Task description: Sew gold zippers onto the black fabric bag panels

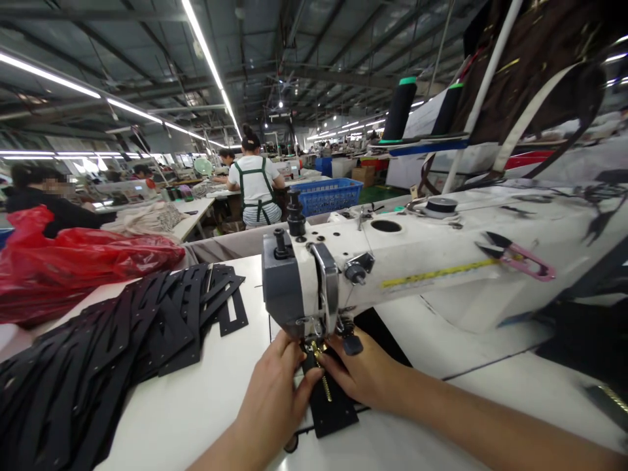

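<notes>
A white sewing machine (304, 281) stands over the work, its needle area low in the middle. Under its head lies a black piece (333, 413) with a gold-toothed zipper (326, 387) along it. My left hand (275, 392) is at the left edge of this piece, thumb and fingers closed on it near the presser foot. From the right, my right hand (366, 373) reaches in, its fingertips closed on the zipper and piece beside the foot; some fingers are hidden behind the machine head. Another black piece (380, 333) lies partly under the machine arm.
Many black cut pieces (161, 327) are heaped at left, beside a red plastic bag (83, 255). Pink-handled snips (524, 258) rest on the machine arm. Thread cones (400, 111) stand above. A person (255, 180) works ahead near a blue basket (328, 196).
</notes>
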The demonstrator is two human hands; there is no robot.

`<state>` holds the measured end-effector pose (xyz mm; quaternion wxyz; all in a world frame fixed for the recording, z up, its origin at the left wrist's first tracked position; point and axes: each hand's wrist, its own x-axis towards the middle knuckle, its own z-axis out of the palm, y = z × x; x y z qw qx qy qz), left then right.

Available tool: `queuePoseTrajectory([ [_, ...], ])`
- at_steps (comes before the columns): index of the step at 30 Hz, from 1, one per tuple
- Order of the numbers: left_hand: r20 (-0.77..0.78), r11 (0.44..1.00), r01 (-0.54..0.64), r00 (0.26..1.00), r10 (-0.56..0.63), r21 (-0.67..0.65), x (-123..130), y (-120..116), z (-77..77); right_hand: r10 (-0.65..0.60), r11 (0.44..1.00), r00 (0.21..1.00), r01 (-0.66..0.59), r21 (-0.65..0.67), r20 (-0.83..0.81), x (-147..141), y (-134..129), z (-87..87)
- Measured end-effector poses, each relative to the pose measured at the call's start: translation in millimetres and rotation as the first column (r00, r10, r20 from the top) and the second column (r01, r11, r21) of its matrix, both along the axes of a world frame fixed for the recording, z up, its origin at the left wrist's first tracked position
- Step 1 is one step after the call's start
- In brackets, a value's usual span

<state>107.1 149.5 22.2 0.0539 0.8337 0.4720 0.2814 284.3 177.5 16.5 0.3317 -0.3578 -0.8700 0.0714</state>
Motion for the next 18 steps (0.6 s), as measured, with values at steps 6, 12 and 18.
queuePoseTrajectory([
  [6,-0.146,0.984,-0.001,0.989,0.027,0.179,-3,-19,1.1,-0.085,0.995,0.996,0.085,-0.043,-0.013,1,-5,3.1],
  [12,-0.15,0.99,0.009,0.989,0.012,0.142,-2,-19,4.2,-0.211,0.975,0.977,0.213,-0.059,0.044,-7,3,-7.3],
  [18,-0.184,0.993,-0.013,0.982,0.035,0.119,1,-19,8.4,-0.308,0.95,0.939,0.311,-0.002,0.152,-13,16,-10.4],
])
